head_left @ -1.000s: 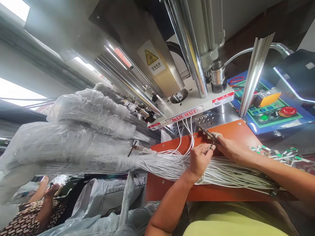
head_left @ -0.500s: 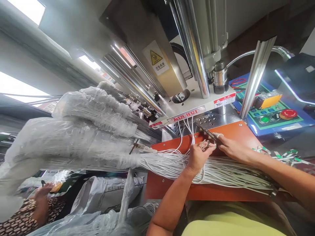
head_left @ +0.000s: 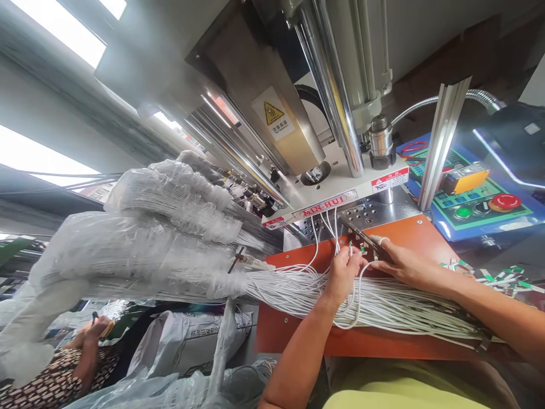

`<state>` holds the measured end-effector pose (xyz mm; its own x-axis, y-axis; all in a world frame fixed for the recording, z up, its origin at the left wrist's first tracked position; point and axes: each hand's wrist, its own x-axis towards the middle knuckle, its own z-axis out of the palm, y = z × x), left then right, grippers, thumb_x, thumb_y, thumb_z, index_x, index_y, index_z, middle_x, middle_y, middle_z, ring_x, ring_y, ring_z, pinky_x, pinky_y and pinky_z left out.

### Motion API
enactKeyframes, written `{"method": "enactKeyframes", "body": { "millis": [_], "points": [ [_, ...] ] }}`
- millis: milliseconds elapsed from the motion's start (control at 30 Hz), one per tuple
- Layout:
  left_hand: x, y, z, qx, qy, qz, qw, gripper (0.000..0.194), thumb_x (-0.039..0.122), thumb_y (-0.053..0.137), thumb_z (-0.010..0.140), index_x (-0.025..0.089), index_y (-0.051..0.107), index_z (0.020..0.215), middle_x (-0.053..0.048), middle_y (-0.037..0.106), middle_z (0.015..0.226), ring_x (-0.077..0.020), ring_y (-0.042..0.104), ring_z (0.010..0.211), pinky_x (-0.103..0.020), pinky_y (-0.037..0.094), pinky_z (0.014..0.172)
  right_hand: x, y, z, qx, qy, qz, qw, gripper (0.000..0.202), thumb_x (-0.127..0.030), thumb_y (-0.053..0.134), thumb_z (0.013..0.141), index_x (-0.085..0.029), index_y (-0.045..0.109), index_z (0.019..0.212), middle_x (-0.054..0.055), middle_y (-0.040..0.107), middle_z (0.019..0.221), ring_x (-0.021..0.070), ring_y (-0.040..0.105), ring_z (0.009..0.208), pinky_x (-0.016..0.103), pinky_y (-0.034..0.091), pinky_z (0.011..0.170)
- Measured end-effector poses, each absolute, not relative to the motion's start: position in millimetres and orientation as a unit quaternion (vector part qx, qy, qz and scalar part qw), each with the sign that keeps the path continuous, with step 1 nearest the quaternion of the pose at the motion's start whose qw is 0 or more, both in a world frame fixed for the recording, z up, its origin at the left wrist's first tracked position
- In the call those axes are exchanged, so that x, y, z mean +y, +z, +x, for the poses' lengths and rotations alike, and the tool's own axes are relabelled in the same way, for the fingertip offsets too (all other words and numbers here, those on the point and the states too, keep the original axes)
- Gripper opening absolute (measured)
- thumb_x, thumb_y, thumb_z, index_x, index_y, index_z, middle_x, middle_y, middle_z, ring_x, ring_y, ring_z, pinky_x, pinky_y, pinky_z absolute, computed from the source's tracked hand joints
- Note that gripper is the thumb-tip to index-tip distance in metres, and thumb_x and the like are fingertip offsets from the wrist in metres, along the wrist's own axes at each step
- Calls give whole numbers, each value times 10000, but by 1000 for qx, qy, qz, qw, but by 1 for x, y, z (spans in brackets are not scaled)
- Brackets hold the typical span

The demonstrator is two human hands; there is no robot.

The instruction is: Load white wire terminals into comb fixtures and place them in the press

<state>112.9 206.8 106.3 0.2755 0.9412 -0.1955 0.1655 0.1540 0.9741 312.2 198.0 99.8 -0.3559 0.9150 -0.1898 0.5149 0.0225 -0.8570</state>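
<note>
My left hand (head_left: 342,275) pinches the end of a white cable (head_left: 360,289), with a small green-tipped connector at the fingertips. The cable loops down toward the bundle. My right hand (head_left: 402,263) has its fingers closed around the near end of a dark metal mould bar (head_left: 361,237). Small metal and green connector parts sit along that bar. Beneath both hands a thick bundle of white cables (head_left: 289,289) lies across the orange-red worktop (head_left: 293,335). A few cables run from the bundle under the machine's white plate (head_left: 336,199).
The moulding press has steel columns (head_left: 336,96) and a hot-surface sticker. To the right stands a blue control panel (head_left: 460,227) with a red stop button (head_left: 504,202). Green-tipped connectors (head_left: 506,278) lie at the right edge. Plastic-wrapped cable bundles (head_left: 140,250) hang left, near another person's hand (head_left: 99,326).
My left fingers have moved slightly, and a cable now loops between my hands. My right hand stays on the bar. The view has shifted slightly.
</note>
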Motion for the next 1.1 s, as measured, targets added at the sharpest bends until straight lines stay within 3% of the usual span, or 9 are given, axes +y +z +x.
{"method": "enactKeyframes", "body": {
  "millis": [133, 300, 567, 700, 800, 900, 1000, 1100],
  "points": [
    [209, 111, 115, 515, 357, 518, 582, 360, 478, 700, 796, 145, 605, 893, -29, 698, 715, -49, 399, 477, -195, 305, 499, 198, 99, 313, -682, 462, -517, 232, 474, -586, 459, 906, -234, 408, 1219, 110, 687, 1095, 285, 670, 968, 395, 507, 806],
    [213, 115, 116, 529, 369, 480, 594, 296, 402, 695, 785, 150, 550, 838, -79, 747, 748, -44, 407, 444, -191, 295, 478, 199, 91, 312, -693, 440, -527, 219, 464, -587, 438, 921, -240, 407, 1228, 69, 680, 962, 268, 662, 864, 356, 479, 710],
    [210, 130, 119, 575, 342, 585, 457, 98, 244, 618, 844, 173, 559, 811, -74, 787, 828, -72, 529, 447, -201, 419, 510, 198, 90, 313, -681, 458, -534, 204, 355, -560, 447, 924, -255, 391, 1098, 68, 673, 949, 268, 649, 852, 382, 473, 737],
    [211, 127, 121, 561, 355, 604, 441, 68, 213, 667, 824, 168, 627, 794, -77, 785, 831, -137, 696, 641, -221, 500, 614, 199, 89, 313, -680, 466, -527, 207, 315, -547, 449, 930, -263, 371, 1044, 67, 668, 973, 263, 643, 862, 379, 461, 732],
    [212, 123, 122, 549, 368, 617, 428, 69, 195, 704, 803, 164, 647, 780, -77, 779, 839, -178, 739, 775, -250, 534, 710, 200, 86, 312, -682, 466, -519, 219, 321, -563, 448, 932, -268, 361, 1022, 54, 658, 960, 249, 632, 830, 367, 453, 707],
    [213, 122, 121, 538, 363, 614, 451, 104, 225, 712, 817, 162, 630, 800, -65, 772, 810, -145, 706, 698, -229, 501, 668, 199, 86, 311, -686, 458, -516, 232, 340, -586, 439, 932, -266, 380, 1033, 44, 658, 906, 234, 617, 757, 353, 443, 656],
    [215, 124, 118, 512, 353, 571, 536, 196, 328, 703, 853, 149, 625, 832, -45, 743, 717, -69, 539, 513, -192, 383, 545, 197, 89, 311, -683, 443, -525, 249, 391, -605, 462, 914, -270, 433, 1115, 43, 671, 882, 239, 632, 735, 345, 441, 626],
    [216, 125, 115, 501, 368, 475, 623, 290, 394, 739, 820, 122, 642, 803, -54, 723, 708, -31, 421, 483, -176, 294, 501, 197, 91, 312, -681, 443, -524, 255, 386, -574, 499, 900, -279, 456, 1146, 44, 688, 902, 255, 659, 771, 347, 453, 638]
  ]
}}
